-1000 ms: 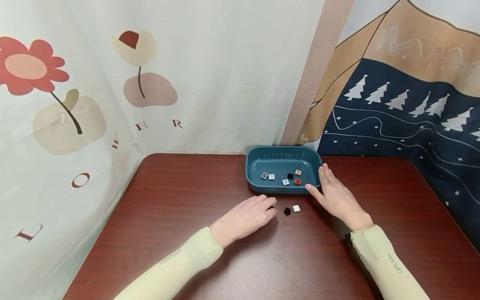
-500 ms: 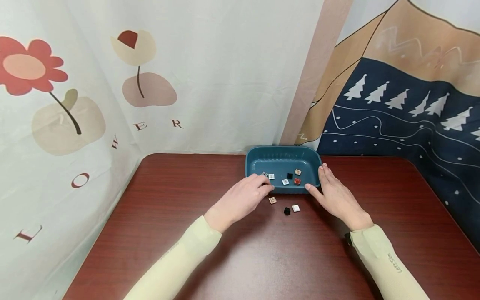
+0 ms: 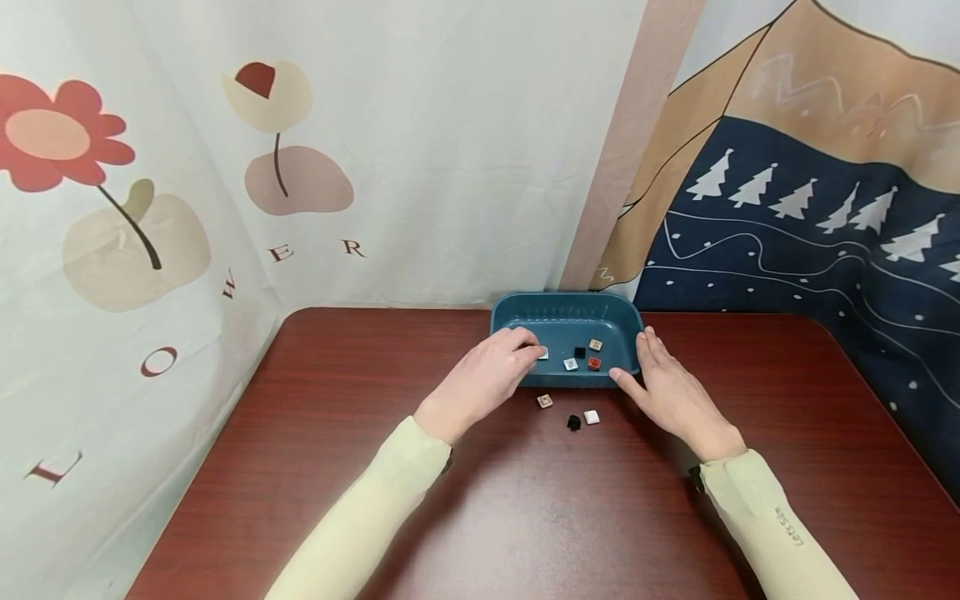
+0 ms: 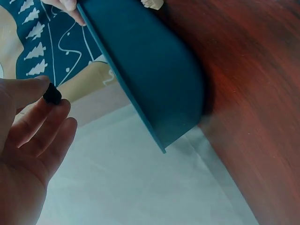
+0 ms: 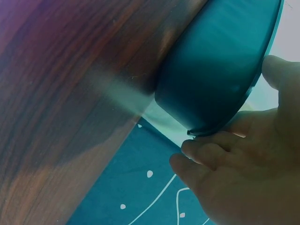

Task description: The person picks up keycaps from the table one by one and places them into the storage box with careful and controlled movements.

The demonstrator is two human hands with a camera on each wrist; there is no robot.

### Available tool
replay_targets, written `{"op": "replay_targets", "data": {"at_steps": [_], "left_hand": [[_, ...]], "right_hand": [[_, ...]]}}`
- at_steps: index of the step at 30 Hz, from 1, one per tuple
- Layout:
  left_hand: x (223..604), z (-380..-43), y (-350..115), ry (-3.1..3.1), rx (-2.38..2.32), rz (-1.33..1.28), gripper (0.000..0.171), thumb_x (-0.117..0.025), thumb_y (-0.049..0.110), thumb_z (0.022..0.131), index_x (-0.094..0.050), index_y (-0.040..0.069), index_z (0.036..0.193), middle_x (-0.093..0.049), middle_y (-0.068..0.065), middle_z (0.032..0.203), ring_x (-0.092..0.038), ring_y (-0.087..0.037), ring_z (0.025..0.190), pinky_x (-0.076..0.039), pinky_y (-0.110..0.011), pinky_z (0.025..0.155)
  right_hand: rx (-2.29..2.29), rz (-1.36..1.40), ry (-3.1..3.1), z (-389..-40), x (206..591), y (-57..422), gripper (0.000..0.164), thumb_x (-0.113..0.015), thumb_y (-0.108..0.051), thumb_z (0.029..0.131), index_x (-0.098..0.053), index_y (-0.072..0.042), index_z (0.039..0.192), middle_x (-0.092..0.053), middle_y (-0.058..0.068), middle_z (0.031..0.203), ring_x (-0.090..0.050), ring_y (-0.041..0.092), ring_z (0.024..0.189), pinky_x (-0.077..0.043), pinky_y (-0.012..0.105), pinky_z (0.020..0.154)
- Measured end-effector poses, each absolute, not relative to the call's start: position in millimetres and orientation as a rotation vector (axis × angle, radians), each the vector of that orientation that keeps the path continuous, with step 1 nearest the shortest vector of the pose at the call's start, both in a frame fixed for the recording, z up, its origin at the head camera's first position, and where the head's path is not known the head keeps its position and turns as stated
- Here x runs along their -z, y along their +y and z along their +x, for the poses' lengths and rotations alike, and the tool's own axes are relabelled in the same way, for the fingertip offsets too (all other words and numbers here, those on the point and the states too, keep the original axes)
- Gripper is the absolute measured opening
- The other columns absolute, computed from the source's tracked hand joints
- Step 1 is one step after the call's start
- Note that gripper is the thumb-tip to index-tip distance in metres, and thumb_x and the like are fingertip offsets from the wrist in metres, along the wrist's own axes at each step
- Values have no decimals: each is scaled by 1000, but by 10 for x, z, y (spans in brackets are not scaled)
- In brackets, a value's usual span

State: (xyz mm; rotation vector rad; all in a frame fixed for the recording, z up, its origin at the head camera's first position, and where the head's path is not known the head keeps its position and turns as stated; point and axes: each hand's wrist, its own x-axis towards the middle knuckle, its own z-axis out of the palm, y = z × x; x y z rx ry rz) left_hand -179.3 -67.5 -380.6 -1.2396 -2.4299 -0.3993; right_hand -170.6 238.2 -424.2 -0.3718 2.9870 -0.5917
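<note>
My left hand (image 3: pixel 486 377) is over the left front of the blue-green plastic tray (image 3: pixel 573 380). Its thumb and fingertips pinch a small black piece (image 4: pixel 52 95), seen in the left wrist view above the rim. My right hand (image 3: pixel 678 400) rests at the tray's right front corner. Its thumb touches the front rim and its fairly straight fingers lie along the right end; the right wrist view shows them against the tray wall (image 5: pixel 211 70). Inside the tray lie small square pieces: white (image 3: pixel 571 365), black (image 3: pixel 580 352), red (image 3: pixel 594 364) and beige (image 3: pixel 596 344).
In front of the tray on the red-brown table (image 3: pixel 360 375) lie a beige square piece (image 3: pixel 544 402), a black piece (image 3: pixel 573 422) and a white square piece (image 3: pixel 592 417). Printed cloths (image 3: pixel 450 167) hang along the table's back and left edges, near the tray's far side.
My left hand has left the beige piece in front of the tray and moved up over the tray's left front, where it now pinches a black piece. The right hand stays at the rim.
</note>
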Motion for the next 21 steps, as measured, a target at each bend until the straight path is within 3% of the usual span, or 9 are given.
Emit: {"op": "replay_targets", "data": {"at_steps": [13, 21], "left_hand": [[3745, -1952, -588, -2605, 456, -1131, 30, -72, 10, 98, -73, 3, 127, -70, -8, 122, -67, -19, 111, -54, -27, 96], [3874, -2149, -497, -2794, 449, -1046, 25, -71, 14, 100, -76, 7, 123, -73, -5, 121, -68, -20, 114, -52, -33, 101]], "right_hand": [[585, -362, 2989, -1711, 4240, 2383, 98, -44, -63, 105, -15, 14, 159, -10, 32, 167, -17, 51, 153, -24, 64, 117], [598, -369, 2990, -1707, 4246, 2381, 96, -45, -61, 105, -15, 14, 159, -9, 32, 167, -17, 50, 153, -23, 63, 118]]}}
